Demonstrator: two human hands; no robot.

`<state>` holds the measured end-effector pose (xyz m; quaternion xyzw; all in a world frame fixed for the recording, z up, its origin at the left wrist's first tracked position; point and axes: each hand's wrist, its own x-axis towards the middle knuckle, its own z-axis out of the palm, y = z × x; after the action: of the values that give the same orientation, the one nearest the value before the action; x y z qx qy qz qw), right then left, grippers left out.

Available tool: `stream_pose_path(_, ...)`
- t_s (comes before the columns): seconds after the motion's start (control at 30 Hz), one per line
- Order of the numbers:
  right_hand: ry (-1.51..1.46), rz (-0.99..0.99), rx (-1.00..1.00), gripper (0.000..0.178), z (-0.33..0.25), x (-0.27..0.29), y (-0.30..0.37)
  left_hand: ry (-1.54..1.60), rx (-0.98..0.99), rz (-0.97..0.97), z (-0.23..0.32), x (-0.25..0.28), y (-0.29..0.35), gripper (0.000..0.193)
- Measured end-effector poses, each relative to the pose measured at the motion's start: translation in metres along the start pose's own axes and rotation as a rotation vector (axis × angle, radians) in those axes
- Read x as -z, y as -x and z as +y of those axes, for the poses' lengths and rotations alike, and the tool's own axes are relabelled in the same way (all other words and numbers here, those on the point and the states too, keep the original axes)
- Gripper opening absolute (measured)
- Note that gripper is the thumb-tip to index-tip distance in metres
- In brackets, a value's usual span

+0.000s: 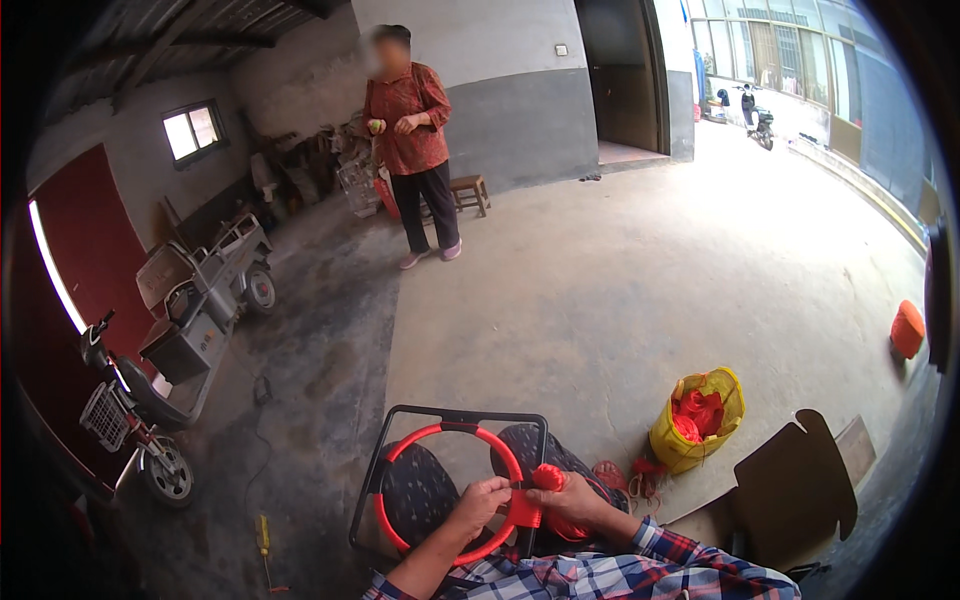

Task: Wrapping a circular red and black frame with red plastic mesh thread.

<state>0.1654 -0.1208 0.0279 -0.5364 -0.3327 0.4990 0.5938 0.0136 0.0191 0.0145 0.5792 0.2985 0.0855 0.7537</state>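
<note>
A large red ring with black bands [384, 521] is held over my lap, with a black square frame [362, 500] around it. My left hand [484, 505] reaches inside the ring, its fingers pinched at a black band on the right side. My right hand [574, 501] is closed around a red bundle [547, 477] that looks like wound cord or ribbon, close to the same band. A flat red piece [525, 511] hangs just below, between the hands. The exact grip of the left fingertips is partly hidden.
A yellow bucket-like bag [680, 450] with red material stands right of my knees, near brown cardboard [795, 480]. A yellow-handled screwdriver-like tool [263, 535] lies at left. A person [408, 130] stands ahead. A cargo tricycle [205, 310] and an electric bike [140, 420] are left.
</note>
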Motion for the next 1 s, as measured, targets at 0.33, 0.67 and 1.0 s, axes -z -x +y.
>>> stream_pose_path(0.33,0.040,-0.011,0.040,0.021,0.010,0.004,-0.004,0.018,0.035,0.022,-0.007,0.004,-0.004,0.018)
stream_pose_path(0.67,-0.005,0.006,-0.007,0.022,0.004,0.001,-0.003,0.051,0.057,0.109,-0.001,0.001,-0.004,0.016)
stream_pose_path(1.0,0.015,-0.006,-0.027,0.022,0.002,0.005,-0.005,-0.326,-1.349,0.631,0.216,0.002,0.015,0.043)
